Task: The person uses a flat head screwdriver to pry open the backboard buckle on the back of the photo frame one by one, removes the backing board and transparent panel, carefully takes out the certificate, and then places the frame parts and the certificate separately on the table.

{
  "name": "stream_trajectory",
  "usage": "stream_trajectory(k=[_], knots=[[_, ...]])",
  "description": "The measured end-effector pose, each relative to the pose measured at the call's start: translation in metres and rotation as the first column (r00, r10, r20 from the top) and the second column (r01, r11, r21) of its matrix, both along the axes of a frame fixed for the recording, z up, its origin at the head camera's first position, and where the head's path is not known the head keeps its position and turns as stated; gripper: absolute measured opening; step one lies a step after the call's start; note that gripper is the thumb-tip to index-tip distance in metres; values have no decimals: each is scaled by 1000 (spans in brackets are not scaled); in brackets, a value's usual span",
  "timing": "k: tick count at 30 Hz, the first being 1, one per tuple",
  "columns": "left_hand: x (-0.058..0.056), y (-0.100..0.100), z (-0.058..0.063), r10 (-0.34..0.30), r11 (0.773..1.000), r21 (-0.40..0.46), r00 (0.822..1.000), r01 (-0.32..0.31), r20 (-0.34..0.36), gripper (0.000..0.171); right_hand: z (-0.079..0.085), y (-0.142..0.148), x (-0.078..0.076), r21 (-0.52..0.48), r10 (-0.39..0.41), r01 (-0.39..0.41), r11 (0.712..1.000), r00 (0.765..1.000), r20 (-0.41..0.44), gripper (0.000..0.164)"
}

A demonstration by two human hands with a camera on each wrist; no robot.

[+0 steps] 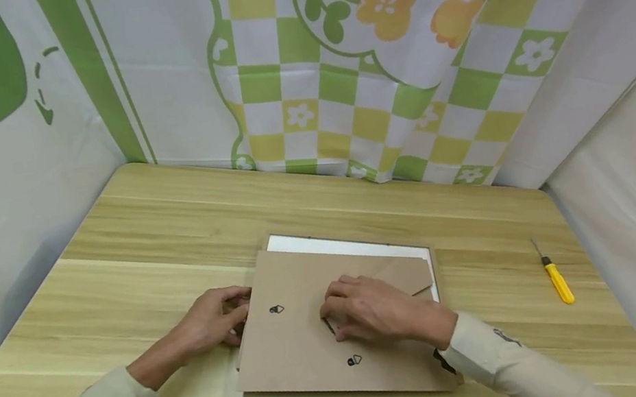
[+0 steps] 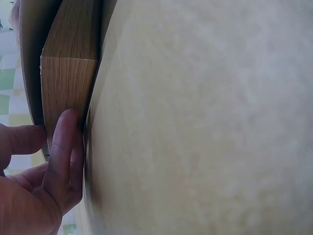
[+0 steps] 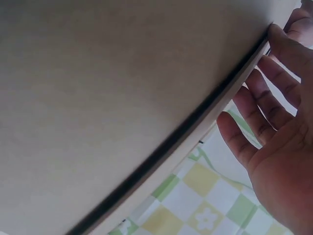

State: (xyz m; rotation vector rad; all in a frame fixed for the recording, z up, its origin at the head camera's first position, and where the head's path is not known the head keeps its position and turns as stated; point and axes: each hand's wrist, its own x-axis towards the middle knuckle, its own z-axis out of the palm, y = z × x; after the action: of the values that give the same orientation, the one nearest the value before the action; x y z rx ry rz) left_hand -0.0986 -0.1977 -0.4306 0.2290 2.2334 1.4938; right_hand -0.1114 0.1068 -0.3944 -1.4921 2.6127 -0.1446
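Observation:
A picture frame lies face down on the table, its wood-grain side [image 2: 68,85] showing in the left wrist view. On top, slightly askew, is its brown backing board [image 1: 292,348], which has two small hanging rings. White shows inside the frame along the far edge. My left hand [image 1: 212,319] grips the frame's left side, fingers on the wood and thumb by the board's edge. Over the middle of the board, my right hand [image 1: 375,307] pinches the cardboard easel stand [image 1: 408,276]; the hand hides most of it. In the right wrist view its fingertips touch a thin board edge.
A yellow-handled screwdriver [image 1: 558,282] lies on the right of the wooden table [image 1: 171,215]. Patterned curtain cloth [image 1: 300,83] hangs along the far edge, and pale cloth walls stand at both sides.

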Motion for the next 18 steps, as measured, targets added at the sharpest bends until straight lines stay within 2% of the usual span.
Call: stream_trajectory(k=[4,7,10,13,18], knots=[[0,0,0,0,1000,14,1000,0,12,43,-2,6,-6,-38,-81,86,996,991,104,49],[1,0,0,2,1000,24,1000,-2,16,43,-3,16,-15,-52,-180,190,980,970,166,68],[1,1,0,4,1000,26,1000,-5,16,43,-3,29,-26,-29,-271,281,959,944,189,83],[2,0,0,8,1000,22,1000,-9,20,43,-4,40,-37,7,-324,330,944,924,205,91],[2,0,0,6,1000,20,1000,-7,26,44,-2,50,-49,26,-343,346,938,912,224,94]])
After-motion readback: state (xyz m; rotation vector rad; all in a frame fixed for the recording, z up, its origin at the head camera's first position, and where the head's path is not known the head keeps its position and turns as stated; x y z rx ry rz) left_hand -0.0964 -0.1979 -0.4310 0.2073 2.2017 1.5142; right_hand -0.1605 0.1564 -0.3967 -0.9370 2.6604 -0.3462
